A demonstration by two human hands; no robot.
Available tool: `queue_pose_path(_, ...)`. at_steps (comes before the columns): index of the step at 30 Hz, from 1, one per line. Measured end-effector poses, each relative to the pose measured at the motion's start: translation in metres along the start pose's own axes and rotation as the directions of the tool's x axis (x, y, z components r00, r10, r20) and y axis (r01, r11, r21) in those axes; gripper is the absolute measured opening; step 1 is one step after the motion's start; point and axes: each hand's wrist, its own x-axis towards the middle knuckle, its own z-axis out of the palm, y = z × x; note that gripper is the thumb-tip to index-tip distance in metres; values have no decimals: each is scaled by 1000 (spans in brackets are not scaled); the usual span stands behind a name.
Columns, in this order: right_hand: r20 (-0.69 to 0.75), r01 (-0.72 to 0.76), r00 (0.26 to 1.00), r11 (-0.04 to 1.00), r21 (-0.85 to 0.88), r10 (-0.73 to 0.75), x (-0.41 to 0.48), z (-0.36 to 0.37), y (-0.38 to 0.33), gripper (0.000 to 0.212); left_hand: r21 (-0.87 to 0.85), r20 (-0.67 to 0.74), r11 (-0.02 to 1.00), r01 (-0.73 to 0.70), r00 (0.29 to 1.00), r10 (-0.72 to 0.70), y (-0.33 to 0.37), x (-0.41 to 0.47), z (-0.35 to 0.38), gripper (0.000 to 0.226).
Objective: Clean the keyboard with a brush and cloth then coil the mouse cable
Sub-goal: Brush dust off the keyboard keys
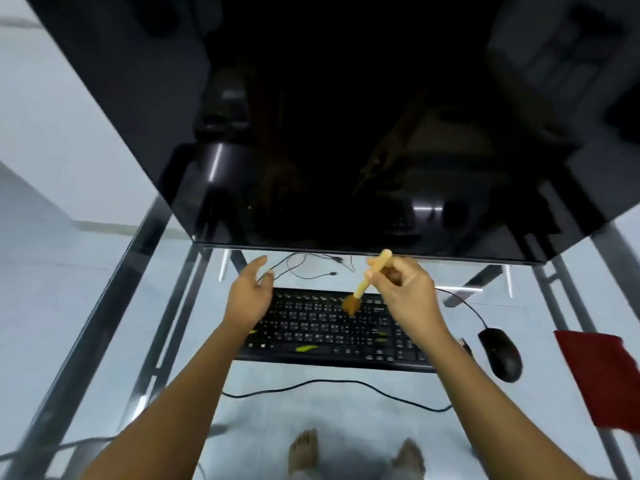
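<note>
Past my forearms [180,393], my right hand [408,292] pinches the brush [362,289] mid-handle. It is surely light and stiff, its soft bristles on the keyboard [311,327]. My left hand [247,294] hovers, fingers loosely apart.

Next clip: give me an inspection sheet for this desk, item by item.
Surface: glass desk, floor visible through it.
Job's things: brush, bristles on the upper rows of the black keyboard; mouse to its right; red cloth at the right edge, untouched.
Clutter: yellow-green bits on the keyboard's lower rows.
Hands: right hand grips the brush handle; left hand open, fingers relaxed, over the keyboard's left end.
Cables: mouse cable uncoiled, arcing back toward the monitor; thin loose cables behind the keyboard; another cable in front of it.
Surroundings: dark monitor above; bare feet below the glass.
</note>
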Motion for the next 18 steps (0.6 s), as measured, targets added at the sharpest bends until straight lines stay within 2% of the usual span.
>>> queue_pose_path(2, 13, 21, 1000, 999, 33, -21, -7, 36, -1, 11, -116, 14, 989, 87, 996, -86, -20, 4, -16, 39)
queue_pose_path(4, 75, -19, 997, 995, 98, 12, -15, 67, 0, 13, -165, 66, 978, 127, 991, -117, -36, 6, -21, 42)
queue_pose_path(7, 347, -136, 931, 990, 35, 116, -27, 104, 3, 9, -224, 126, 959, 176, 981, -150, -53, 2, -22, 47)
queue_pose_path(8, 403, -90, 910, 995, -51, 103, -32, 112, 7, 7, -247, 137, 952, 178, 980, -147, -57, 2, -24, 47)
queue_pose_path(9, 394, 15, 918, 988, -153, 47, -34, 117, 12, 5, -268, 151, 947, 178, 978, -142, -60, 1, -25, 46)
queue_pose_path(11, 193, 190, 971, 941, -279, -139, -35, 120, 18, 4, -303, 185, 934, 188, 973, -136, -63, 3, -29, 45)
queue_pose_path(12, 81, 226, 974, 934, -278, -212, -38, 121, 17, 4, -314, 202, 929, 195, 970, -136, -64, 4, -31, 46)
queue_pose_path(13, 46, 235, 972, 938, -256, -231, -42, 121, 14, 4, -323, 214, 925, 200, 968, -134, -65, 4, -33, 46)
queue_pose_path(14, 74, 212, 977, 956, -202, -201, -46, 123, 11, 5, -336, 221, 919, 204, 966, -133, -65, 5, -34, 45)
queue_pose_path(16, 310, 104, 950, 981, -165, -48, -53, 129, 7, 8, -386, 224, 897, 217, 965, -138, -65, 4, -35, 42)
queue_pose_path(17, 353, 99, 935, 970, -224, -13, -52, 130, 7, 10, -413, 227, 881, 230, 963, -145, -65, 4, -36, 41)
queue_pose_path(18, 323, 81, 946, 968, -237, 0, -49, 129, 8, 11, -431, 233, 870, 240, 961, -150, -65, 5, -36, 41)
